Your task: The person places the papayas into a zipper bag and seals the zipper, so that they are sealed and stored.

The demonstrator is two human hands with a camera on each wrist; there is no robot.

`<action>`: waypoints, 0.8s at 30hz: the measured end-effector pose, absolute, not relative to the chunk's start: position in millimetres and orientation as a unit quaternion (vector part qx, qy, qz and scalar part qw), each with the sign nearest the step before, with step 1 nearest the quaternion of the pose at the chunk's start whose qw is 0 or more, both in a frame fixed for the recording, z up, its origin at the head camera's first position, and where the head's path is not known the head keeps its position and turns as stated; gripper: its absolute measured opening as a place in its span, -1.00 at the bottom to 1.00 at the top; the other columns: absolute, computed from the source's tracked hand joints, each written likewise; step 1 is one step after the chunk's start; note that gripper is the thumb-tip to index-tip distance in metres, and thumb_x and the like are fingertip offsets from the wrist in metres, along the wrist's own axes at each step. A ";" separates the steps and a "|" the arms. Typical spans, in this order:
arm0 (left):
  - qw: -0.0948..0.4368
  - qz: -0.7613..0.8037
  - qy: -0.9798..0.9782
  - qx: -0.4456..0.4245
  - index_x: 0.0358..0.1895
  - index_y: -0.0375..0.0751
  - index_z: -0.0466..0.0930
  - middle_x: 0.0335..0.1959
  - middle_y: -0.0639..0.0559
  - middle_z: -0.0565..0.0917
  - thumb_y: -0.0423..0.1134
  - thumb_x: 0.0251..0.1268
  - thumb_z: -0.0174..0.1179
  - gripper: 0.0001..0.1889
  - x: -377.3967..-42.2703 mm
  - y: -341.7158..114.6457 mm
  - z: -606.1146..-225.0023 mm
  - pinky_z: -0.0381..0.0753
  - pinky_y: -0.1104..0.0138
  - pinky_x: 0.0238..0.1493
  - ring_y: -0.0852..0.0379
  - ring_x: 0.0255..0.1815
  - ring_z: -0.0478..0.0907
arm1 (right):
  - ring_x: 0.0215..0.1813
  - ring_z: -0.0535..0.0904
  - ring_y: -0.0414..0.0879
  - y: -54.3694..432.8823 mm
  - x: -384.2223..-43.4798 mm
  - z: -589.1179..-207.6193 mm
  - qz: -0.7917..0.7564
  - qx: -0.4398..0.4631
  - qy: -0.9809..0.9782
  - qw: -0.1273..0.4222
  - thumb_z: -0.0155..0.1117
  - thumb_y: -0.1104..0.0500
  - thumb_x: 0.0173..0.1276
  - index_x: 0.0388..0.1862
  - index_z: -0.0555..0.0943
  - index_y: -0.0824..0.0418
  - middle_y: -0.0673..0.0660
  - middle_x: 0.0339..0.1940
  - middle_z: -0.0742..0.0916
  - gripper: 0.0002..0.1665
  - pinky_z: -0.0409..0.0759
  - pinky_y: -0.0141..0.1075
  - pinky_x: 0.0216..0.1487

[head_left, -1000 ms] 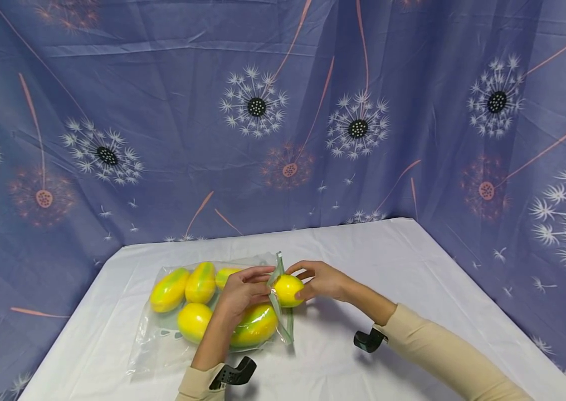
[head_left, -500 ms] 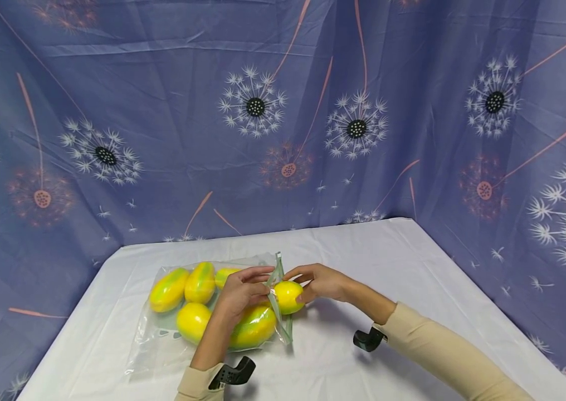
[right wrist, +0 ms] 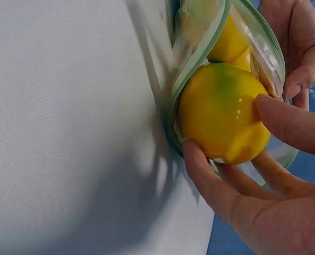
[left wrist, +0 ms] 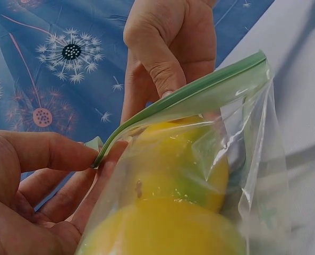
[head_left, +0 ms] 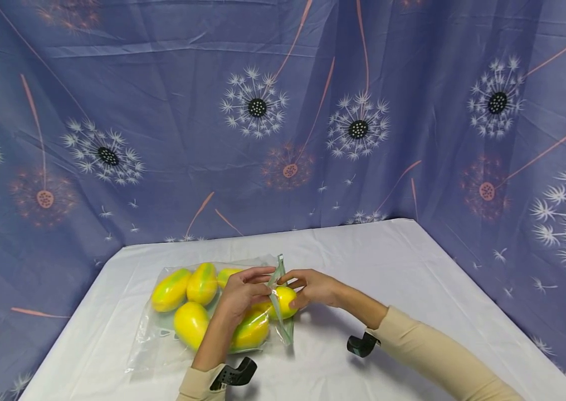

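Observation:
A clear zip-top bag (head_left: 150,353) with a green seal strip (left wrist: 215,84) lies on the table, its mouth facing right. Several yellow mangoes with green streaks are inside, among them one mango (head_left: 170,291) at the far left. The left hand (head_left: 235,295) pinches the edge of the bag's mouth between thumb and fingers, keeping it spread. At that mouth the right hand (head_left: 319,287) grips another mango (right wrist: 223,114), fingers and thumb around its near end. Much of this mango sits within the green rim, against the fruit behind it.
A white cloth covers the table (head_left: 363,256). Behind and beside it hangs a blue curtain (head_left: 172,139) with a dandelion print. Each wrist wears a black camera mount, such as the right mount (head_left: 361,344).
The right hand has moved left, pushing its mango farther into the bag's mouth. Mangoes inside have shifted slightly. The left hand holds its place at the bag's edge.

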State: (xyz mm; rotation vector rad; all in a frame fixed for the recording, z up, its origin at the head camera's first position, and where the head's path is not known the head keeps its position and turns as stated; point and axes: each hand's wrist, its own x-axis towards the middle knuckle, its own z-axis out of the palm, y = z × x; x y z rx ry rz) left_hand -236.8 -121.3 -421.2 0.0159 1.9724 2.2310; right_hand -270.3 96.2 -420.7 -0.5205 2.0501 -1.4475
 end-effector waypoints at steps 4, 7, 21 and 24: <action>0.081 0.746 0.661 0.004 0.19 -0.35 0.65 0.08 -0.31 0.68 -0.61 0.14 0.24 -0.52 -237.8 -121.3 -421.4 0.77 0.26 -0.20 0.01 -0.16 0.72 | 0.31 0.56 0.16 95.2 -269.6 -420.9 -0.543 -0.184 0.767 0.286 0.39 0.43 0.16 0.27 0.55 0.25 0.36 0.36 0.56 -0.36 0.73 -0.08 0.06; 0.081 0.747 0.660 0.003 0.19 -0.36 0.65 0.07 -0.31 0.69 -0.61 0.14 0.24 -0.52 -238.2 -121.3 -421.3 0.77 0.28 -0.22 0.03 -0.19 0.71 | 0.36 0.52 0.18 95.9 -269.7 -421.1 -0.537 -0.182 0.775 0.281 0.43 0.40 0.16 0.24 0.58 0.22 0.33 0.35 0.58 -0.39 0.72 -0.07 0.10; 0.076 0.743 0.665 0.010 0.19 -0.37 0.65 0.07 -0.31 0.69 -0.60 0.11 0.24 -0.51 -235.9 -121.7 -420.4 0.78 0.25 -0.20 0.02 -0.16 0.72 | -0.01 0.61 -0.01 98.2 -268.7 -420.9 -0.486 -0.177 0.827 0.221 0.57 0.29 0.03 0.20 0.69 0.07 0.19 -0.03 0.72 -0.34 0.66 -0.21 -0.08; 0.076 0.743 0.664 0.008 0.19 -0.38 0.65 0.05 -0.29 0.69 -0.60 0.10 0.24 -0.51 -236.1 -122.1 -420.8 0.77 0.25 -0.21 0.04 -0.18 0.71 | -0.05 0.61 -0.02 97.1 -267.8 -421.1 -0.483 -0.173 0.832 0.211 0.57 0.29 0.02 0.15 0.68 0.12 0.17 -0.08 0.72 -0.38 0.65 -0.26 -0.13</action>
